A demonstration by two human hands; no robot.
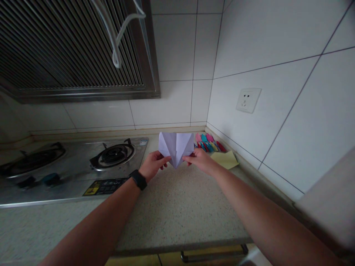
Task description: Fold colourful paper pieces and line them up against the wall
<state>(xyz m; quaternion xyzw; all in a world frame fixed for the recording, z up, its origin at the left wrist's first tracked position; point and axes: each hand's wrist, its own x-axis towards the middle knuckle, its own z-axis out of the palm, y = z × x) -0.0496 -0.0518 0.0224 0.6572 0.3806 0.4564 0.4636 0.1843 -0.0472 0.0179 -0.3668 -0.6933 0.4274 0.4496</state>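
A folded sheet of pale purple paper (176, 145) is held up over the counter, its point facing down toward me and its straight edge at the top. A vertical crease runs down its middle, with slanting folds on both sides. My left hand (153, 164), below a black wrist watch, pinches the lower left edge between thumb and fingers. On the lower right edge my right hand (200, 159) grips the paper the same way. Behind my right hand lie several small colourful folded paper pieces (208, 142), partly hidden, and a yellow sheet of paper (226, 159).
A steel gas stove (80, 177) with two burners fills the left of the speckled counter (177, 210). Above it hangs a range hood (83, 51) with a looped white cable (116, 55). Tiled walls meet behind the counter; a socket (249, 100) is on the right wall.
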